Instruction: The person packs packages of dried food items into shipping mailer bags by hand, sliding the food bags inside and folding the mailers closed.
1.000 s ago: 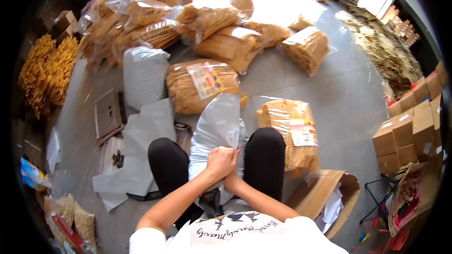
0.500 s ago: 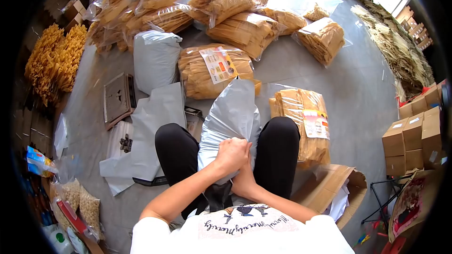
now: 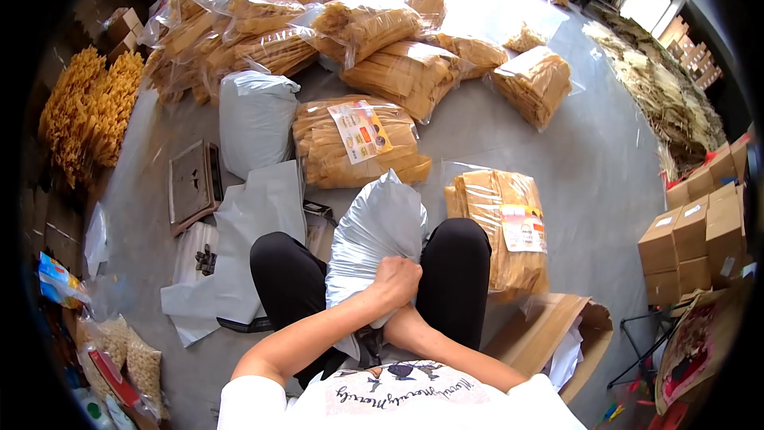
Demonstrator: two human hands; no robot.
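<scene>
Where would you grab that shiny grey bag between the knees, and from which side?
I'd probably take the grey bag by its peaked tip, coming from the far side. It narrows there and nothing covers it, while the knees flank it and the left hand and right hand are at its near part.
</scene>
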